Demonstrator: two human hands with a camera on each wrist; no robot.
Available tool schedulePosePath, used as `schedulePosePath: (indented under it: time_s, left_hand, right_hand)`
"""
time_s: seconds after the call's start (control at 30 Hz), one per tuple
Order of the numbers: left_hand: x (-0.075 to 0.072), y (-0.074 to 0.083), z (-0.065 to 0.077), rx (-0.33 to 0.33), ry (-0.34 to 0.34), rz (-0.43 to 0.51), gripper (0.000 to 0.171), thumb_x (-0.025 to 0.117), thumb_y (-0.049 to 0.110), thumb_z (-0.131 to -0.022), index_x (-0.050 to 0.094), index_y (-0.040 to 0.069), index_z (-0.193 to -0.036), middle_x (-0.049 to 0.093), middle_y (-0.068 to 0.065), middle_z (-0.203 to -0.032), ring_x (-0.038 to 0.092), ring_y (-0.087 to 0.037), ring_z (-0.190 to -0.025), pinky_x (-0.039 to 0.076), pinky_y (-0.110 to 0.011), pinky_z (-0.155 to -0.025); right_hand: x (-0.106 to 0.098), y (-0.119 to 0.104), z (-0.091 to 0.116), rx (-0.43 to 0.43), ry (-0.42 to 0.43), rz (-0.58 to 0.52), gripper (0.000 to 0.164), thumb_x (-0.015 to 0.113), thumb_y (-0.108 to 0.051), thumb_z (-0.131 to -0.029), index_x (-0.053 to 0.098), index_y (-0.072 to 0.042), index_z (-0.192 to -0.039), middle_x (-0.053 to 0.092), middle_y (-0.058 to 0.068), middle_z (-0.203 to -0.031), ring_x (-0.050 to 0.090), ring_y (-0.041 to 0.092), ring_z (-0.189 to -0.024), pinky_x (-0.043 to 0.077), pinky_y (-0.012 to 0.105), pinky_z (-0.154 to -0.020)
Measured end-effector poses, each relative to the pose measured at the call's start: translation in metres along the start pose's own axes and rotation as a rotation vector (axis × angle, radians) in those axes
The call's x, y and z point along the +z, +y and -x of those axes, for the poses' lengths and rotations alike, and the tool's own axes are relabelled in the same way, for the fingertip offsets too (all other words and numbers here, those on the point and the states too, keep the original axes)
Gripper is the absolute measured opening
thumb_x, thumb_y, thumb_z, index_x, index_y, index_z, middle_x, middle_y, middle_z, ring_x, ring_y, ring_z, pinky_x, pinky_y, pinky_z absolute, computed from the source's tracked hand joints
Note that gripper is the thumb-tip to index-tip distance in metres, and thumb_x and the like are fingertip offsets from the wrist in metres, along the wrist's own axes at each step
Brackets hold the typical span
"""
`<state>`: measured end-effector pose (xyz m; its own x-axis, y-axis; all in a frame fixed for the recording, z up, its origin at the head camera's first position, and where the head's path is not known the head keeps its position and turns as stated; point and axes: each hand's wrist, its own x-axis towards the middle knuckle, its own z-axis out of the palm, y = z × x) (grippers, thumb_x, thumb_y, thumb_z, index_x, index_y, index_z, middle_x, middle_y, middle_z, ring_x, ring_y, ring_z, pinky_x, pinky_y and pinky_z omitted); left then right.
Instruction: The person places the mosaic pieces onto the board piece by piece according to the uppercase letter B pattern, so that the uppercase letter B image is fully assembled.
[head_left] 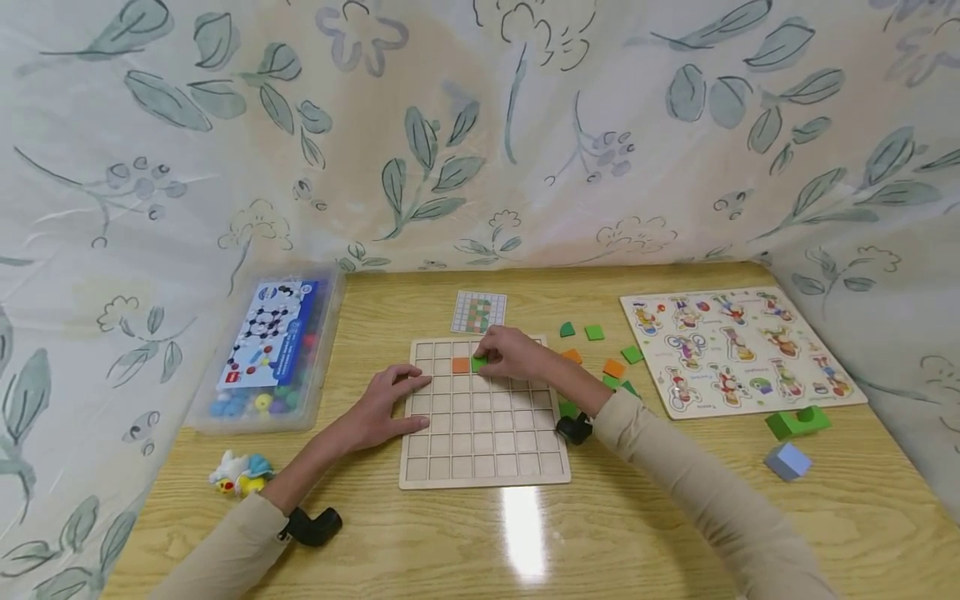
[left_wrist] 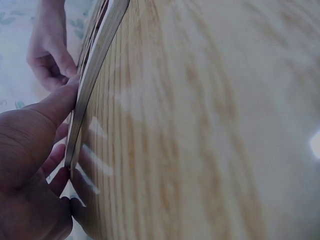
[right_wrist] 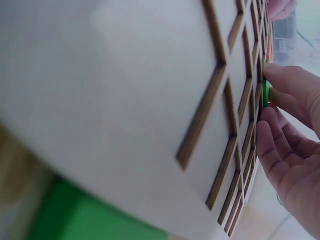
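A square wooden grid board [head_left: 483, 469] lies in the middle of the table. My left hand [head_left: 381, 410] rests at its left edge, thumb and fingers spread and touching the rim. Near the board's top row, my right hand [head_left: 513, 354] pinches a green tile [head_left: 477, 365] between thumb and fingers, over a cell. Just left of it, an orange square tile [head_left: 461, 365] sits in a cell. In the right wrist view the green tile [right_wrist: 265, 90] is against the grid, partly hidden by the fingertips. A pattern card [head_left: 479, 312] with orange and green shapes lies behind the board.
Loose green and orange tiles [head_left: 613, 368] lie right of the board, some hidden by the right forearm. Farther right are a picture puzzle board [head_left: 742, 350], a green block [head_left: 798, 423] and a blue block [head_left: 787, 461]. Leftward are a plastic box [head_left: 266, 350] and small toys [head_left: 242, 473].
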<state>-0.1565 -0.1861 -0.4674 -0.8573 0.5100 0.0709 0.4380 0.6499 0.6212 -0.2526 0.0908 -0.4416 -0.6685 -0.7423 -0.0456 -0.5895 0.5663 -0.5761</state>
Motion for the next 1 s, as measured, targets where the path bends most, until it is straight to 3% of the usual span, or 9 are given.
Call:
schedulePosePath:
  time_s: [0.2, 0.4, 0.6, 0.83, 1.0]
  left_hand:
    - [0.001, 0.002, 0.001, 0.000, -0.014, 0.011, 0.061, 0.072, 0.029, -0.088, 0.051, 0.007, -0.141, 0.042, -0.016, -0.142, 0.037, -0.037, -0.128, 0.031, -0.058, -0.102]
    - [0.001, 0.003, 0.002, -0.009, -0.016, 0.007, 0.061, 0.072, 0.029, -0.088, 0.051, 0.008, -0.141, 0.042, -0.016, -0.143, 0.036, -0.038, -0.130, 0.031, -0.059, -0.103]
    - [0.001, 0.001, 0.002, -0.010, -0.015, -0.002, 0.062, 0.072, 0.031, -0.088, 0.051, 0.009, -0.142, 0.041, -0.015, -0.143, 0.035, -0.037, -0.130, 0.031, -0.059, -0.103]
    - [0.000, 0.000, 0.001, -0.001, -0.002, -0.009, 0.061, 0.072, 0.030, -0.088, 0.051, 0.008, -0.141, 0.042, -0.016, -0.143, 0.036, -0.038, -0.130, 0.031, -0.059, -0.103]
    - [0.000, 0.001, 0.001, 0.002, 0.000, -0.005, 0.062, 0.073, 0.030, -0.087, 0.051, 0.008, -0.141, 0.042, -0.015, -0.143, 0.036, -0.037, -0.130, 0.031, -0.059, -0.103]
  right_hand:
    - [-0.001, 0.002, 0.010, 0.007, 0.032, -0.051, 0.029, 0.070, -0.017, -0.090, 0.070, -0.002, -0.115, 0.063, 0.010, -0.103, 0.061, 0.018, -0.092, 0.051, 0.024, -0.080]
    - [-0.016, 0.010, 0.036, 0.073, 0.266, -0.260, 0.035, 0.060, -0.023, -0.097, 0.063, -0.002, -0.125, 0.066, 0.011, -0.113, 0.063, 0.023, -0.103, 0.053, 0.037, -0.087]
    - [-0.029, 0.028, 0.063, 0.200, 0.454, -0.355, 0.039, 0.055, -0.026, -0.100, 0.057, -0.005, -0.133, 0.065, 0.014, -0.118, 0.060, 0.028, -0.108, 0.048, 0.045, -0.092]
    - [-0.036, 0.042, 0.088, 0.239, 0.454, -0.304, 0.043, 0.055, -0.029, -0.100, 0.055, -0.003, -0.135, 0.064, 0.015, -0.120, 0.060, 0.028, -0.108, 0.049, 0.037, -0.090]
    - [-0.045, 0.048, 0.111, 0.257, 0.419, -0.314, 0.042, 0.053, -0.029, -0.101, 0.056, -0.003, -0.133, 0.062, 0.016, -0.128, 0.058, 0.031, -0.113, 0.047, 0.041, -0.092]
